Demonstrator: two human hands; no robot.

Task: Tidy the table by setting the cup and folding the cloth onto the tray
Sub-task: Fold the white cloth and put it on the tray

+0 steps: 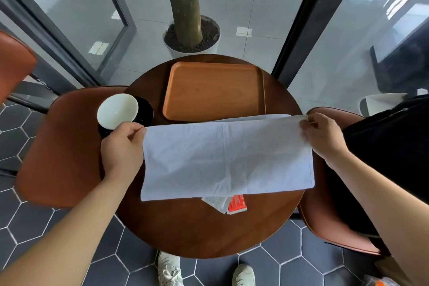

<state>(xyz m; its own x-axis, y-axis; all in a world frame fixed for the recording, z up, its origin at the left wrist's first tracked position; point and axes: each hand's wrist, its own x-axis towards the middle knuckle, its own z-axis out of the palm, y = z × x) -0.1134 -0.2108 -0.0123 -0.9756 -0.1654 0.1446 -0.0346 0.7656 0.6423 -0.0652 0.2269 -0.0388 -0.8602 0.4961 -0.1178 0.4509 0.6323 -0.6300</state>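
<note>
Together, left hand [123,144] and right hand [322,137] pinch one cloth [227,160], one tray [213,93], one cup [117,111], packet [235,204] half hidden beneath.

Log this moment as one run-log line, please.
step: cloth fold | left hand: pinches cloth's left corner | right hand: pinches right corner | cloth: spread above table | cup: left of tray, not on it

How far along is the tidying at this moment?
Nothing is done yet: the tray has neither cup nor cloth on it. In hand: the left hand and right hand each pinch a top corner of the cloth, which looks folded once. Left: finish folding, lay it on the tray, and move the cup, standing left of the tray, onto it.
</note>
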